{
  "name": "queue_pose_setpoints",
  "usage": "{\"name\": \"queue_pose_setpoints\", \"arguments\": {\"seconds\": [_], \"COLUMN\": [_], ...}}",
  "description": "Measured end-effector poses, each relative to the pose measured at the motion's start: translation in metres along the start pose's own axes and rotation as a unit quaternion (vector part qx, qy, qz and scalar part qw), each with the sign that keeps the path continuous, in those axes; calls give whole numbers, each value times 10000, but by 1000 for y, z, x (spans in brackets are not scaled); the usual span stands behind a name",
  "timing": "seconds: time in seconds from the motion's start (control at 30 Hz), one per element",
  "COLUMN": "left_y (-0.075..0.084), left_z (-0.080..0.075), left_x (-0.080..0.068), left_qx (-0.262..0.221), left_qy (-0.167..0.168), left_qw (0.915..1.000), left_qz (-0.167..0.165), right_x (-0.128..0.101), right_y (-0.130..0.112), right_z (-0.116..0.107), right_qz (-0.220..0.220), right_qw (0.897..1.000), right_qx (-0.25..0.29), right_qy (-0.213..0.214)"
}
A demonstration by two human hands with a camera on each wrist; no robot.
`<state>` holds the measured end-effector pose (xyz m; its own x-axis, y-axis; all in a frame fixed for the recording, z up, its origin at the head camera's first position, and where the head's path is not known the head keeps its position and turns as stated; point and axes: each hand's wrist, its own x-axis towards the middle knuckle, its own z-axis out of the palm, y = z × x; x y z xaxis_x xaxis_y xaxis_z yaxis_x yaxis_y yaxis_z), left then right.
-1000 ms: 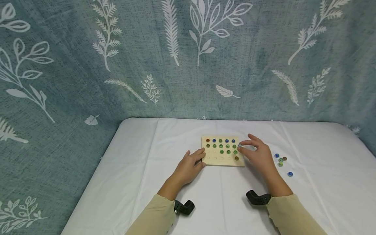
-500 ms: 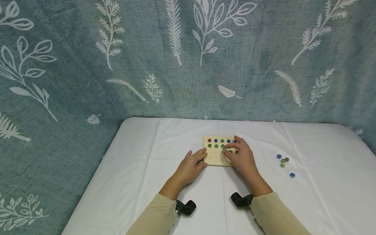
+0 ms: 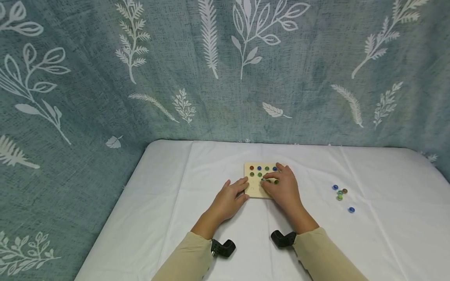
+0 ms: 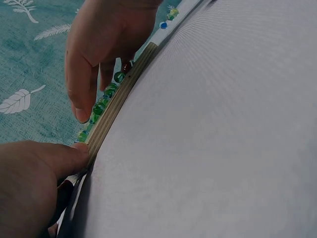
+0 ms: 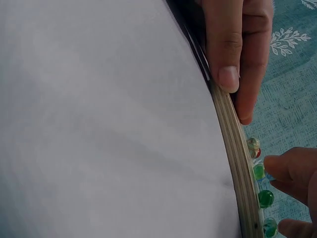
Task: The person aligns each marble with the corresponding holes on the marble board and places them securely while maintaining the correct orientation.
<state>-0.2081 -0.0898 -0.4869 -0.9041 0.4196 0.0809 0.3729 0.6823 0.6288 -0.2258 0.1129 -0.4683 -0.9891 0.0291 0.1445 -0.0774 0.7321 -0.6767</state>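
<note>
A pale wooden board (image 3: 256,192) with rows of shallow hollows lies on the table, and coloured glass marbles sit in its far rows. Over its third row, my right hand (image 3: 284,188) pinches a small green-blue marble (image 3: 263,180) between thumb and finger, close to the surface. The right hand hides the board's right part. My left hand (image 3: 226,200) rests at the board's left side, fingers extended onto the edge. In the right wrist view, the left thumb (image 5: 228,78) touches the near corner, and a green marble (image 5: 259,171) is by the right fingertips.
Right of the board, loose marbles lie on the white cloth (image 3: 309,253): a blue one (image 3: 335,187), a brown one (image 3: 345,191), green ones (image 3: 339,198) and another blue one (image 3: 351,210) nearer. A leaf-patterned curtain (image 3: 218,117) hangs behind the table.
My right hand has moved left with the marble, from the board's right edge to over its third row. The left hand has stayed at the board's left side.
</note>
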Motion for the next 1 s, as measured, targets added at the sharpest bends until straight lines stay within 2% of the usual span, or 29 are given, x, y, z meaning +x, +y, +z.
{"name": "queue_pose_setpoints", "arguments": {"seconds": [0.3, 1.0], "left_y": [1, 2], "left_z": [-1, -2], "left_x": [0, -2], "left_qx": [27, 79], "left_qy": [-11, 12], "left_qw": [10000, 9999], "left_qz": [-7, 66], "right_x": [0, 2], "right_y": [-5, -4], "right_z": [2, 5], "right_qz": [-34, 36], "right_qw": [9994, 9987], "right_qx": [-342, -511], "right_qy": [-17, -52]}}
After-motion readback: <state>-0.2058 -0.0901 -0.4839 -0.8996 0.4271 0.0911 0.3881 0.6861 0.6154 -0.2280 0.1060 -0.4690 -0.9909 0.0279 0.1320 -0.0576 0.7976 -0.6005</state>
